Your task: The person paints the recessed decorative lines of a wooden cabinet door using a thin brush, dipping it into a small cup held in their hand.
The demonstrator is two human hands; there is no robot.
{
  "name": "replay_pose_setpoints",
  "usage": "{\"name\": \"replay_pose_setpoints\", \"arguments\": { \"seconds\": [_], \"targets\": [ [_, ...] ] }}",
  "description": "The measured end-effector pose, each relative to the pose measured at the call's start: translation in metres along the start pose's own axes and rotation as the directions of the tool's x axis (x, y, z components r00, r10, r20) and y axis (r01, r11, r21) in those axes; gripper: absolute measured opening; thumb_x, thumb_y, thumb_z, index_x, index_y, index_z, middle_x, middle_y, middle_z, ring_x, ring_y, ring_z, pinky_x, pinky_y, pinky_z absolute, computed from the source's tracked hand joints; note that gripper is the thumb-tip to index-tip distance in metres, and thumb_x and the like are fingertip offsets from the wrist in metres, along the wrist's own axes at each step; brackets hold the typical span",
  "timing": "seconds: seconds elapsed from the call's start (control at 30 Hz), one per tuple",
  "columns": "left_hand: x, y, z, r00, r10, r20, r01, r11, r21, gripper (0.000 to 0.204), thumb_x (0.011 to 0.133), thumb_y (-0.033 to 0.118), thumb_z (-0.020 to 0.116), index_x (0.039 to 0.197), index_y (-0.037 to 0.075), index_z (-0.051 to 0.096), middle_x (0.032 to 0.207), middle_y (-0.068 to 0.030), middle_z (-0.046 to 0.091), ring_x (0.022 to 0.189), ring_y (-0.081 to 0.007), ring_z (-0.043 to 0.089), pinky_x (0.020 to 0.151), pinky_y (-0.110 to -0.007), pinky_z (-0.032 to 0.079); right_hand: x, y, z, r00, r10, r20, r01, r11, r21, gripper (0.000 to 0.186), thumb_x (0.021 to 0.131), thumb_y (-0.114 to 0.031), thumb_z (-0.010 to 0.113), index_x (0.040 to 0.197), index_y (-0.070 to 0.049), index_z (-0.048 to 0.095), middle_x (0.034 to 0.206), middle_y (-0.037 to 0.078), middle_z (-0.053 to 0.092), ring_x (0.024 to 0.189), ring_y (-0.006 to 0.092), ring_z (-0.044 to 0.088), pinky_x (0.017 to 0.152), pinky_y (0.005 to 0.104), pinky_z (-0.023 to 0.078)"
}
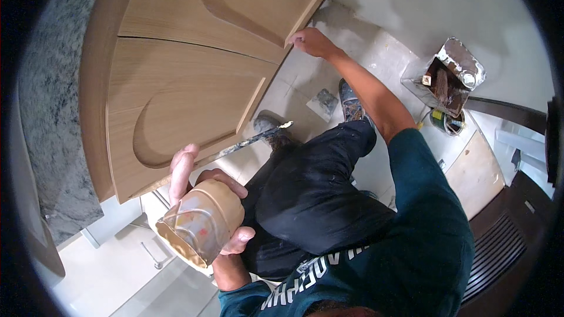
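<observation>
Left hand [181, 171], near left, fingers curled around clear cup [202, 223] coated with tan material; cup tilted, mouth toward near left. Same hand also has long thin tool [235, 147], laid across between fingers, pale stuff on tip pointing right and far. Right hand [312, 41], far, mostly closed, fingertips at lower edge of far wooden door [252, 0]; firmness of hold cannot be told. Near wooden door [194, 88] beside it, left of person's legs. Foil-lined bag [418, 77] on floor, far right, small can [437, 118] just beside it.
</observation>
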State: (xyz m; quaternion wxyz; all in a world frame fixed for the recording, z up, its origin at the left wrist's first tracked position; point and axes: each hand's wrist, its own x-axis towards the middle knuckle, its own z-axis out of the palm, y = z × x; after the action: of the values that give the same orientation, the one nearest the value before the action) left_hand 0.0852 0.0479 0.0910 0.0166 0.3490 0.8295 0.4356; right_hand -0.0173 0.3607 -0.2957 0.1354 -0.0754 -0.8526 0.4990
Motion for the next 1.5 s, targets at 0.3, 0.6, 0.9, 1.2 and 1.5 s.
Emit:
{"name": "replay_pose_setpoints", "arguments": {
  "seconds": [0.3,0.6,0.9,1.2,1.5],
  "targets": [
    [-0.001,0.001,0.002,0.993,-0.116,0.018,0.117,0.99,-0.083,0.126,0.062,0.075,0.081,0.147,-0.007,0.036,0.096,-0.0194,0.067,0.107,-0.0242,0.059,0.087,-0.042,0.047,0.0,0.053,-0.024,0.865,0.353,-0.357,-0.2,0.895,0.398,0.038,0.094,-0.034,0.054,0.112,-0.008,0.074,0.104,0.008,0.076,0.105,0.0256,0.069,0.096,0.0369,0.05],
    [-0.012,-0.01,-0.007,0.993,-0.119,0.013,0.119,0.993,0.003,0.123,0.064,0.08,0.076,0.147,-0.002,0.037,0.074,-0.0082,0.066,0.101,-0.022,0.059,0.092,-0.043,0.043,0.02,0.075,-0.036,0.902,0.176,-0.395,-0.209,0.977,-0.039,0.037,0.094,-0.029,0.052,0.118,-0.008,0.071,0.104,0.019,0.072,0.099,0.0383,0.068,0.091,0.0471,0.052],
    [-0.015,-0.008,-0.015,0.988,-0.156,0.001,0.155,0.981,-0.113,0.129,0.058,0.078,0.081,0.149,-0.002,0.036,0.112,-0.0149,0.063,0.062,-0.0158,0.06,0.073,-0.035,0.048,0.014,0.05,0.002,0.86,0.178,-0.479,-0.253,0.963,-0.097,0.027,0.094,-0.013,0.055,0.113,-0.004,0.072,0.099,0.018,0.074,0.093,0.0317,0.072,0.085,0.038,0.055],
    [-0.013,-0.002,-0.011,0.997,-0.071,0.029,0.074,0.992,-0.104,0.125,0.062,0.077,0.08,0.149,-0.001,0.036,0.097,-0.0122,0.064,0.061,-0.0147,0.06,0.084,-0.038,0.047,0.006,0.041,0.027,0.87,0.163,-0.465,-0.158,0.986,0.05,0.023,0.087,-0.018,0.063,0.104,-0.008,0.074,0.092,0.021,0.071,0.088,0.0399,0.069,0.081,0.0487,0.055],
    [-0.01,0.007,-0.005,0.995,-0.023,0.095,0.031,0.996,-0.081,0.119,0.065,0.076,0.078,0.148,0.001,0.038,0.082,-0.0072,0.065,0.067,-0.0147,0.06,0.087,-0.038,0.045,-0.004,0.011,0.057,0.856,0.194,-0.478,-0.164,0.981,0.104,0.021,0.085,-0.013,0.063,0.103,-0.006,0.074,0.092,0.025,0.07,0.089,0.0413,0.068,0.083,0.0466,0.055]
  ]
}}
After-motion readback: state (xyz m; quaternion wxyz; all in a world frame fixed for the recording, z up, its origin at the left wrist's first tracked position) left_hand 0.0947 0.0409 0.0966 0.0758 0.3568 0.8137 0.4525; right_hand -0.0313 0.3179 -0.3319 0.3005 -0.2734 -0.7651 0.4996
